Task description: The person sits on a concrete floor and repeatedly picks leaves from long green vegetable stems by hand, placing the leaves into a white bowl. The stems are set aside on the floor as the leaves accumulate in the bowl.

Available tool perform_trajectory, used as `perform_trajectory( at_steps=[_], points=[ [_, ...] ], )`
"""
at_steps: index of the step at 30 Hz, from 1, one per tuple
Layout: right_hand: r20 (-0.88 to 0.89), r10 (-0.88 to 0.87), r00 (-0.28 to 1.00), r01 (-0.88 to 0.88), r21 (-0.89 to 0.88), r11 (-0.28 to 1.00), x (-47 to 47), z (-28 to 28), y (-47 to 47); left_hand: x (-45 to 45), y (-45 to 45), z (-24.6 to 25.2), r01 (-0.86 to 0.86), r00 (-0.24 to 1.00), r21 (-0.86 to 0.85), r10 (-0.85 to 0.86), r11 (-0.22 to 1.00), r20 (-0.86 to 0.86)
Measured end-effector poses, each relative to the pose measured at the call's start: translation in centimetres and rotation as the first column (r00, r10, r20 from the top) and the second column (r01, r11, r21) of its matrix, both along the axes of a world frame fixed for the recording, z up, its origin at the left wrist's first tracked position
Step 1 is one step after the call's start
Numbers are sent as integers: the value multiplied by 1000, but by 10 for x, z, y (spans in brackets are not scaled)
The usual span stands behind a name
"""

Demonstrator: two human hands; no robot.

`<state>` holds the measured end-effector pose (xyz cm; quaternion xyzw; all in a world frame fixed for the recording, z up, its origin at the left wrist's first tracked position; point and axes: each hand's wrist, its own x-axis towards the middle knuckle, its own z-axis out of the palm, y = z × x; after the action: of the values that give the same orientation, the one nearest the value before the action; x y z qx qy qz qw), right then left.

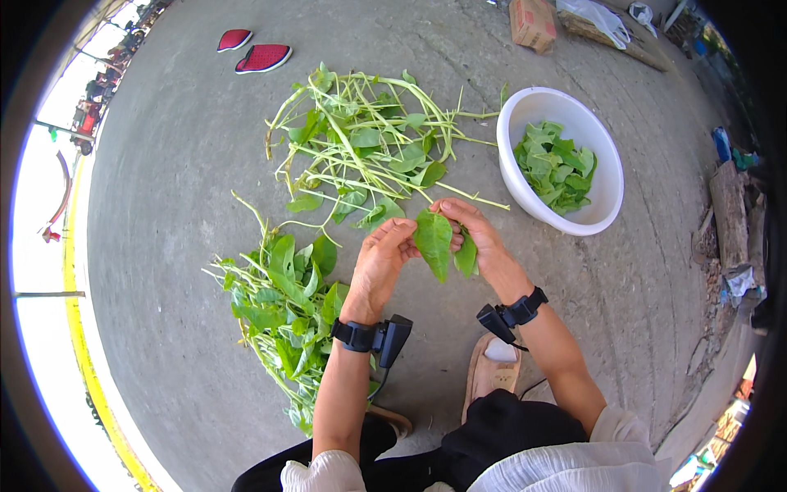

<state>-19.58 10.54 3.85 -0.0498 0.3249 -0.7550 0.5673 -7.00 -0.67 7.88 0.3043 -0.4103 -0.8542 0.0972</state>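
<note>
My left hand [390, 246] and my right hand [470, 227] meet in front of me, above the concrete floor. Between them hangs a broad green leaf [434, 245], pinched by the fingertips of both. A second leaf [467, 253] dangles below my right fingers. Beyond my hands lies a loose heap of pale green stems [350, 138] with some leaves still on it. A denser bunch of leafy greens [289, 313] rests left of my left forearm. To the right, a white plastic basin [510, 166] holds a pile of plucked green leaves [556, 169].
Red slippers [264, 58] lie at the far left. A cardboard box [532, 24] and a wooden log with a plastic bag [593, 23] are at the back right. Firewood [731, 215] lines the right side. My sandalled foot [492, 369] is below my hands.
</note>
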Motion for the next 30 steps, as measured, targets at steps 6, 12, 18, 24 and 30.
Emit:
perform_trajectory(
  at_steps=[6,12,18,24,30],
  points=[
    [163,-47,985,65,-107,992,-5,-5,0,-5,-19,-1,-213,975,-208,193,955,-110],
    [120,-185,975,191,-43,981,-28,-6,12,8,-37,-2,-171,968,-445,234,879,91],
    [-936,-307,169,833,-31,552,-115,-7,51,43,-49,-15,-118,946,-384,221,916,236],
    [-954,245,-173,859,-25,511,-131,-28,96,60,-62,-21,-137,950,-421,240,896,202],
    [-797,510,-322,735,130,666,-74,-37,127,57,-70,-11,-122,939,-432,246,894,242]
  ],
)
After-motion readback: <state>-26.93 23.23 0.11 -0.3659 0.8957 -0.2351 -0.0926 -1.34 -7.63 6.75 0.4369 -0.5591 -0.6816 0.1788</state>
